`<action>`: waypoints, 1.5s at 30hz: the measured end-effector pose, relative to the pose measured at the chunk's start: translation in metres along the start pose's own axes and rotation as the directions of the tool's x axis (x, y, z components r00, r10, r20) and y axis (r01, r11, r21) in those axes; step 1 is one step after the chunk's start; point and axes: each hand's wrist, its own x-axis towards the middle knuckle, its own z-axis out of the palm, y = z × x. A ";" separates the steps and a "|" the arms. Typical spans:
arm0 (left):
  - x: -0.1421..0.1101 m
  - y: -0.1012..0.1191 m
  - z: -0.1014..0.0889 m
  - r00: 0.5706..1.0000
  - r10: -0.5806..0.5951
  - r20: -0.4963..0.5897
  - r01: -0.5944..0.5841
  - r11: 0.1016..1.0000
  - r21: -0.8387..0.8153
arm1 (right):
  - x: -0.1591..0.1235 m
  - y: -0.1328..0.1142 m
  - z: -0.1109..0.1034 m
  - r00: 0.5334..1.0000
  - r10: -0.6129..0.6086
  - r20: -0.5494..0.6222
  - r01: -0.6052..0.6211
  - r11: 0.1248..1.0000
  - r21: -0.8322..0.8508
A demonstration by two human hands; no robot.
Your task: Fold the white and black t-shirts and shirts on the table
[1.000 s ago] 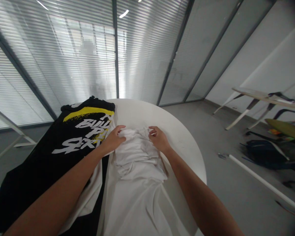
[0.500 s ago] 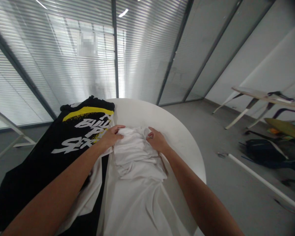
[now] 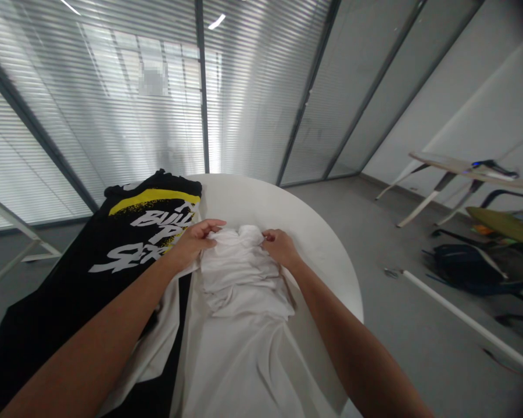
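A white garment (image 3: pixel 244 278) lies over the round table, gathered into crosswise folds at its far end and spread smoother toward me. My left hand (image 3: pixel 197 239) is at the left far corner of the gathered part, with the cloth between thumb and fingers and the index finger reaching over its edge. At the opposite corner, my right hand (image 3: pixel 280 247) pinches the cloth with thumb and fingertips. Under my left forearm and to its left is a black shirt (image 3: pixel 70 278) with yellow and white lettering print. Part of the white cloth overlaps it.
The white round table (image 3: pixel 326 244) curves away at the far and right sides. Glass partitions with blinds (image 3: pixel 253 87) stand behind it. On the right are a wooden-topped table (image 3: pixel 457 166), a dark bag (image 3: pixel 466 267) on a chair, and a white pole (image 3: pixel 466 319).
My right fingers have closed on the far right corner of the white garment, which now sits more bunched between the hands. My left hand has shifted only slightly.
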 end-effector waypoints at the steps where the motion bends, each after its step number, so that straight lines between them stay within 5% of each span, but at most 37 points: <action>1: 0.000 0.000 0.000 1.000 0.002 0.007 -0.002 1.000 -0.007 | 0.000 -0.001 0.000 1.000 -0.015 -0.022 0.015 1.000 0.005; 6: 0.001 -0.003 -0.001 0.999 -0.034 -0.028 0.035 0.998 0.049 | 0.003 0.002 0.005 1.000 0.021 -0.008 -0.018 0.963 0.271; 12: 0.007 -0.008 -0.001 0.939 -0.163 -0.303 0.273 0.889 0.367 | 0.004 0.000 0.006 0.990 0.138 0.023 -0.122 0.774 0.622; 20: 0.002 -0.002 0.000 0.959 -0.107 -0.263 0.252 0.746 0.616 | 0.005 0.000 -0.003 0.989 0.143 -0.045 -0.073 0.722 0.688; 31: 0.005 0.002 -0.005 0.911 -0.289 -0.293 0.390 0.833 0.393 | -0.005 -0.010 -0.003 0.986 0.148 0.078 -0.153 0.608 0.779; 35: 0.000 0.011 -0.005 0.913 -0.381 -0.146 0.394 0.916 0.074 | -0.005 -0.009 -0.007 0.988 0.127 0.091 -0.143 0.504 0.852; 39: -0.005 0.021 -0.003 0.937 -0.348 0.031 0.347 0.916 -0.201 | -0.007 -0.011 -0.012 0.991 0.064 0.117 -0.132 0.352 0.927; 45: -0.007 0.021 -0.005 0.908 -0.418 0.002 0.418 0.907 -0.047 | -0.005 -0.010 -0.009 0.998 -0.021 0.066 -0.059 0.228 0.972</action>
